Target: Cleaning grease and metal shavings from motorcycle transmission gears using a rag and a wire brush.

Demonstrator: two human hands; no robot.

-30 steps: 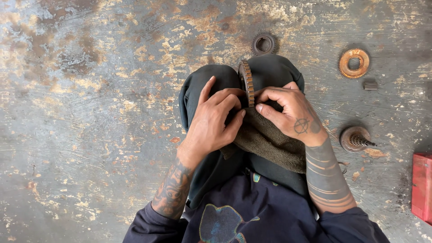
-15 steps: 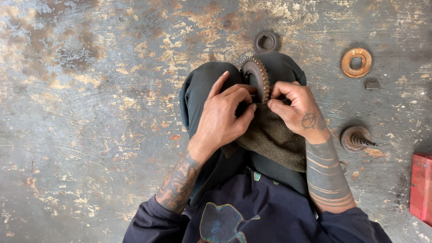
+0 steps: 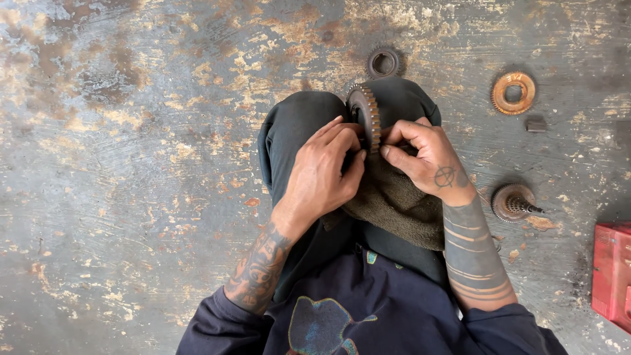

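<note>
Over my lap, between my knees, I hold a rusty gear (image 3: 365,117) on edge, its teeth facing up at me, pinched from both sides: my left hand (image 3: 322,174) presses fingers against its near face, my right hand (image 3: 427,161) closes thumb and fingers on the other side, with a dark green rag (image 3: 394,200) bunched under and around them. Both hands are narrow, closed on the gear and the cloth. The grip looks thin to me; the gear stands on its rim with only fingertips holding it, so if the rag slides or a finger shifts it may tip and roll off my knee onto the hard floor. The teeth are rough with rust and could catch the cloth or scrape a fingertip if I rub too hard along them. The floor (image 3: 131,164) is worn grey concrete, blotched with rust-coloured stains and flaking patches. Lying on it, well apart from me, are a small dark gear (image 3: 383,63) just beyond my knees, an orange rusty ring (image 3: 513,93), a small dark block (image 3: 536,123) beside it, a toothed shaft piece (image 3: 514,202) near my right forearm, and a red box (image 3: 611,276) at the right edge.
</note>
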